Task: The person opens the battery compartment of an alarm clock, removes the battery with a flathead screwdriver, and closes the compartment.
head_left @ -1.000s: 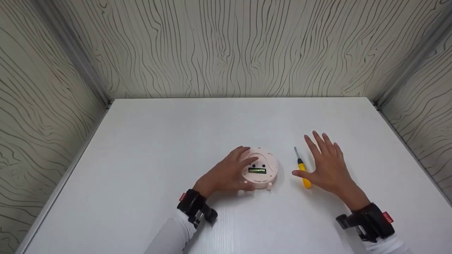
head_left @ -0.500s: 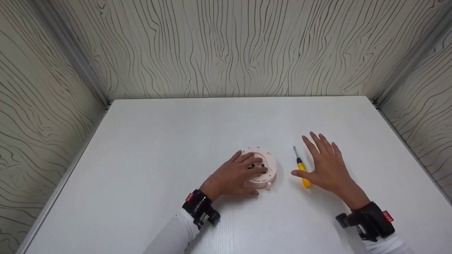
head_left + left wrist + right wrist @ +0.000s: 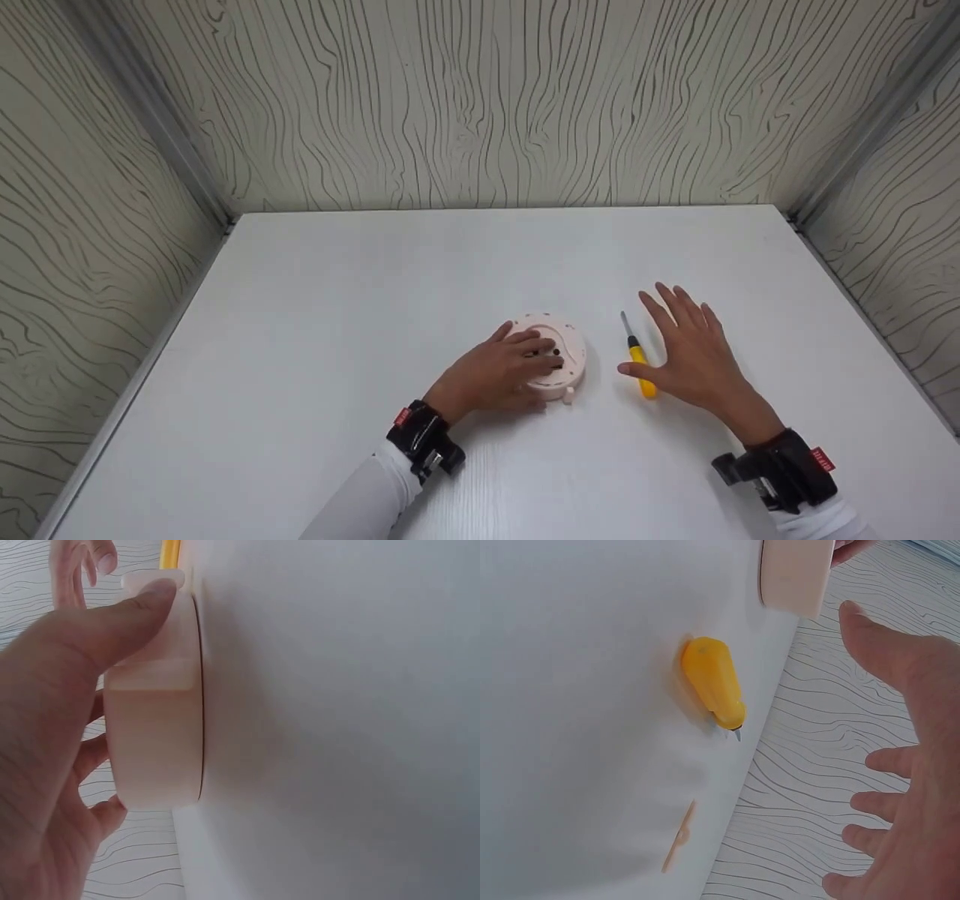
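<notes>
A round, pale pink clock (image 3: 573, 349) lies face down on the white table, its back with small black knobs turned up. My left hand (image 3: 491, 375) holds it from the left, fingers spread over the back and covering much of the middle. In the left wrist view, the thumb presses on the side of the clock (image 3: 154, 742) at a small foot. To the right lies a screwdriver (image 3: 643, 375) with a yellow handle, its shaft pointing away from me. Just right of it my right hand (image 3: 697, 360) hovers, fingers spread, holding nothing.
In the right wrist view, a thin pinkish piece (image 3: 679, 836) lies on the table beyond the screwdriver's yellow handle (image 3: 712, 682). Wood-grain patterned panels (image 3: 480, 105) enclose the white table (image 3: 360, 277) at the back and both sides.
My left hand has shifted right over the clock, and its fingers now cover the battery slot that showed a second ago. The right hand has hardly moved; the screwdriver lies where it was.
</notes>
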Tool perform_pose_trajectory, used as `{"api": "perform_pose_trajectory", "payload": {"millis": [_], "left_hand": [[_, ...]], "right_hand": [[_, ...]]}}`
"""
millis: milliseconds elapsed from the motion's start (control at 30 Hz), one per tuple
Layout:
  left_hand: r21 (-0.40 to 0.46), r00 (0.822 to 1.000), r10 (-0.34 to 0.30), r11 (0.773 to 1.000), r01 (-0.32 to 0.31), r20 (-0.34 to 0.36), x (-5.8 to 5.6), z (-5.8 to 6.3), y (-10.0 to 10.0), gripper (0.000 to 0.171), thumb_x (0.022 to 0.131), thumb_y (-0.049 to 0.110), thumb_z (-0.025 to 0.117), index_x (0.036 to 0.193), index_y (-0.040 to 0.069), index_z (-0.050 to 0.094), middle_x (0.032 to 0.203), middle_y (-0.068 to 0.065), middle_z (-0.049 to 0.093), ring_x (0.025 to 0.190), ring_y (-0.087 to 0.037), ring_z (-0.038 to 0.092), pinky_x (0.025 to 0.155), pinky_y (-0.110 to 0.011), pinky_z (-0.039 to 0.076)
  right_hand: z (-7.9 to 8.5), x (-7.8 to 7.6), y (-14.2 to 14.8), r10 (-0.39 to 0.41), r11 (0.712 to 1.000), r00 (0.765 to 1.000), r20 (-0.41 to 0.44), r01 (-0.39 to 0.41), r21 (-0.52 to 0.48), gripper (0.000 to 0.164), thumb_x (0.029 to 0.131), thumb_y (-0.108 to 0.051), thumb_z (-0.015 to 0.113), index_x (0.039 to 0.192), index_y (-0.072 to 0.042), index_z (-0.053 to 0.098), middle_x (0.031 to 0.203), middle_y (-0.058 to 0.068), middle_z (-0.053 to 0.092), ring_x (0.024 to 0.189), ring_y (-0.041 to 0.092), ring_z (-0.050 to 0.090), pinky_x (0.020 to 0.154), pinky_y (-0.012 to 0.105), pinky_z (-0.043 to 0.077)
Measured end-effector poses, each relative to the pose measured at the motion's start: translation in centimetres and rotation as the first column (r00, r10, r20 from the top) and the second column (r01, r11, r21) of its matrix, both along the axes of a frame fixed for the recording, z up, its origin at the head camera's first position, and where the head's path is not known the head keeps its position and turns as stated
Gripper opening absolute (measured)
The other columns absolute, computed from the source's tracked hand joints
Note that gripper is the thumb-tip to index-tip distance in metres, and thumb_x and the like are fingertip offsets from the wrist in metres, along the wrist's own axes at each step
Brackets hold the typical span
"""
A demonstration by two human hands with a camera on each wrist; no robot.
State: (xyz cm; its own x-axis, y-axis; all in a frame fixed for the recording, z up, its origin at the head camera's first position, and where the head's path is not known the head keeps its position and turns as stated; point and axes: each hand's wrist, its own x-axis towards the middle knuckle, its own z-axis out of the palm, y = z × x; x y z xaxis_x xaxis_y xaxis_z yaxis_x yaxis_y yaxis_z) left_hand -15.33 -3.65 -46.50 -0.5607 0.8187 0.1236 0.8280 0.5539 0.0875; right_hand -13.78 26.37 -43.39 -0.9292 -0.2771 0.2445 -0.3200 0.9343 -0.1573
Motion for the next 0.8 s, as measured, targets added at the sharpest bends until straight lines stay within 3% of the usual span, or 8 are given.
{"api": "perform_pose_trajectory", "payload": {"millis": [367, 600, 667, 800], "left_hand": [[-0.029, 0.999, -0.001, 1.0, -0.001, -0.054, -0.23, 0.03, 0.36, 0.053, 0.089, 0.054, 0.06, 0.136, 0.03, 0.053, 0.143, 0.006, 0.05, 0.139, -0.017, 0.04, 0.115, -0.051, 0.033], [0.02, 0.999, 0.027, 0.999, -0.028, 0.047, -0.5, 0.22, 0.58, 0.055, 0.089, 0.057, 0.058, 0.135, 0.028, 0.053, 0.14, 0.008, 0.053, 0.138, -0.016, 0.041, 0.116, -0.053, 0.03], [0.048, 0.998, 0.036, 0.998, -0.039, 0.058, -0.53, 0.17, 0.64, 0.049, 0.091, 0.055, 0.055, 0.131, 0.027, 0.057, 0.136, 0.01, 0.057, 0.136, -0.015, 0.044, 0.115, -0.053, 0.03], [0.132, 0.997, 0.07, 0.989, -0.071, 0.015, -0.47, -0.27, 0.95, 0.024, 0.099, 0.039, 0.051, 0.116, 0.025, 0.061, 0.12, 0.011, 0.066, 0.124, -0.012, 0.053, 0.112, -0.054, 0.035]], "right_hand": [[0.13, 0.16, 0.13, -0.004, 1.0, 1.0, 0.017, 0.004, 0.0, 0.1, 0.07, -0.051, 0.08, 0.149, -0.008, 0.037, 0.154, 0.023, 0.031, 0.141, 0.046, 0.026, 0.111, 0.069, 0.019], [0.18, 0.1, 0.07, 0.0, 1.0, 1.0, 0.02, 0.0, -0.001, 0.1, 0.07, -0.05, 0.081, 0.148, -0.007, 0.037, 0.154, 0.024, 0.032, 0.141, 0.046, 0.027, 0.111, 0.068, 0.019], [0.17, 0.07, 0.09, -0.002, 1.0, 1.0, 0.024, 0.002, -0.001, 0.099, 0.07, -0.05, 0.08, 0.148, -0.007, 0.037, 0.154, 0.024, 0.033, 0.141, 0.046, 0.027, 0.111, 0.068, 0.019], [0.16, 0.02, 0.18, -0.005, 1.0, 0.999, 0.031, 0.004, 0.006, 0.098, 0.071, -0.049, 0.08, 0.148, -0.007, 0.037, 0.153, 0.024, 0.033, 0.141, 0.045, 0.028, 0.111, 0.068, 0.019]]}}
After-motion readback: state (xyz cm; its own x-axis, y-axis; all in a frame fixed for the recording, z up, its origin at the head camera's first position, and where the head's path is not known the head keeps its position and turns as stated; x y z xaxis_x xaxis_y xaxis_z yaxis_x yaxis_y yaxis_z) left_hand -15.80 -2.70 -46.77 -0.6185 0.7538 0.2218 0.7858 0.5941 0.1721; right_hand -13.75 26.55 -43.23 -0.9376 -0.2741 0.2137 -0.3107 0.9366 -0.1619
